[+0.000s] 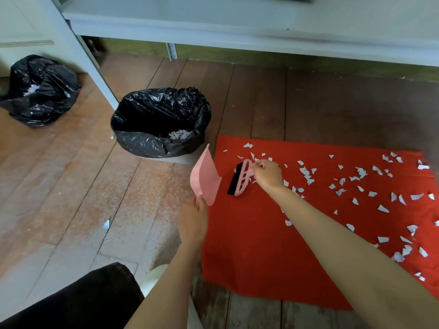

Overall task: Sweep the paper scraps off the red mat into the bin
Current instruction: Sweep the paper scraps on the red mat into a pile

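Floorboards (83, 186) of worn, reddish-brown wood fill most of the frame, paler and scuffed toward the lower left. White painted furniture (237, 22) spans the top of the frame, with one slanted white post coming down at the upper left and a perforated metal strip (171, 51) below its edge.

Red mat (256, 233): lies flat on the boards in the right half of the frame. Its left third is mostly bare.

Bin (152, 146): stands at centre left, just beyond the mat's upper left corner. It is lined with a glossy black bag, and white scraps (179, 134) are heaped inside. A second black bag (40, 91) sits slumped at the upper left, well apart from the bin.

Dark trouser leg (83, 300): lower left corner. A pale rounded object beside it, possibly a shoe, is largely hidden by the left forearm.

Left hand (193, 222): fingers curled round the handle of a pink dustpan (205, 176), which is held steeply tilted at the mat's left edge, between bin and mat.

Right hand (267, 174): fingers closed on the handle of a pink brush (241, 178). Its black bristles point toward the dustpan, near the mat's upper left corner.

Paper scraps (356, 172): white, torn and irregular, scattered over the right and upper parts of the mat. One stray scrap (106, 224) lies on the boards at the left.
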